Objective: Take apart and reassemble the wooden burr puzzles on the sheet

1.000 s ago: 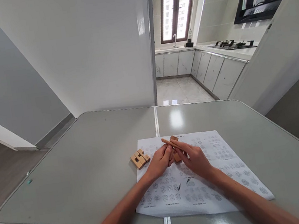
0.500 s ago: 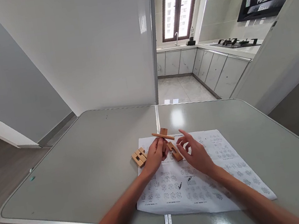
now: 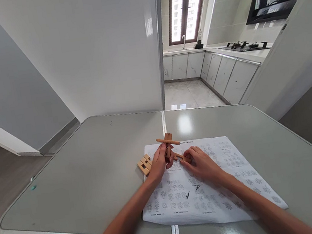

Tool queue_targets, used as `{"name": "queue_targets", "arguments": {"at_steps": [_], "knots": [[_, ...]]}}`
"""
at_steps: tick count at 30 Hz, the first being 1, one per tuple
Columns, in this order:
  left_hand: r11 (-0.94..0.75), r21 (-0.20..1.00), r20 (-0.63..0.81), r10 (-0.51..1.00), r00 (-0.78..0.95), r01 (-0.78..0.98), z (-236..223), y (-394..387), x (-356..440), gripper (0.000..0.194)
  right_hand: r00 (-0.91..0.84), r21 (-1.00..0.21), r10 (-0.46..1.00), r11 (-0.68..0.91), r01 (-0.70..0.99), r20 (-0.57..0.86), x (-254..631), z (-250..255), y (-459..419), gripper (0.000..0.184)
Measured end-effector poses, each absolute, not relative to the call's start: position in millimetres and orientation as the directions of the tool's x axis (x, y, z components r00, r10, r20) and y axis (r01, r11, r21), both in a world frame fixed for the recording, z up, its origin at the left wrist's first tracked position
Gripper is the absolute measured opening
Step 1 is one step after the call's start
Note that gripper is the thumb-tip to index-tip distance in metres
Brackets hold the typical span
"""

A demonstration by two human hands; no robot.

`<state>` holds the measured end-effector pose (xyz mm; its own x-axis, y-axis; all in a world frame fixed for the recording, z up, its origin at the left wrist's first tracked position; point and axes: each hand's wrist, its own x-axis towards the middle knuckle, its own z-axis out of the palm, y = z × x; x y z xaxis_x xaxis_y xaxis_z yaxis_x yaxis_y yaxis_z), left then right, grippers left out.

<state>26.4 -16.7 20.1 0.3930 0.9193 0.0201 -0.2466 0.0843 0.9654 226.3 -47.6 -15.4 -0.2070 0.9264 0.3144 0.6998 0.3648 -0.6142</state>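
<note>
My left hand (image 3: 160, 162) is closed on crossed wooden puzzle pieces (image 3: 168, 141): a thin flat strip lies across a darker upright piece. Just to the right, my right hand (image 3: 200, 161) pinches a notched wooden puzzle piece (image 3: 178, 156) with a slot cut in it, low over the printed sheet (image 3: 216, 209). Part of that piece is hidden behind my fingers. Left of my left hand, a group of light wooden blocks (image 3: 143, 167) sits side by side at the sheet's edge, partly covered by that hand.
The sheet carries rows of small drawings and lies on a grey folding table (image 3: 80, 183) with a metal rim and a centre seam. A small green bit (image 3: 33, 187) rests near the left edge. Beyond are a white wall panel and a kitchen with a gas hob (image 3: 246, 45).
My right hand let go of the crossed pieces, drew away with fingers spread, then came down and took hold of the notched piece. My left hand kept its hold and shifted slightly left.
</note>
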Motion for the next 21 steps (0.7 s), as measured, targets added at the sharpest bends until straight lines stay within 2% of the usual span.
{"name": "queue_targets", "arguments": {"at_steps": [5,9,12,14,17,21], "knots": [[0.064,0.970,0.030,0.926,0.375,-0.234,22.8,-16.5,24.7,0.043,-0.229,-0.653,0.925,0.377,0.657,0.304,227.7,-17.2,-45.7,0.016],[0.077,0.963,0.028,0.924,0.380,-0.258,22.8,-14.5,23.4,0.041,-0.137,-0.783,0.948,0.315,0.536,0.287,232.8,-11.8,-41.3,0.028],[0.109,0.953,0.010,0.923,0.386,-0.284,23.9,-14.3,23.0,0.039,-0.030,-0.917,0.977,0.210,0.338,0.213,238.8,-3.8,-37.3,0.039],[0.138,0.945,-0.011,0.919,0.394,-0.295,25.2,-15.2,23.2,0.038,0.011,-0.982,0.992,0.125,0.143,0.128,241.5,0.2,-35.9,0.044],[0.184,0.936,-0.049,0.913,0.405,-0.300,26.3,-16.8,23.8,0.037,-0.034,-0.991,0.999,-0.010,-0.131,-0.006,241.9,2.8,-36.7,0.048],[0.237,0.926,-0.093,0.898,0.431,-0.294,24.3,-17.0,24.7,0.039,-0.128,-0.966,0.988,-0.116,-0.233,-0.088,239.1,2.1,-38.8,0.046]]}}
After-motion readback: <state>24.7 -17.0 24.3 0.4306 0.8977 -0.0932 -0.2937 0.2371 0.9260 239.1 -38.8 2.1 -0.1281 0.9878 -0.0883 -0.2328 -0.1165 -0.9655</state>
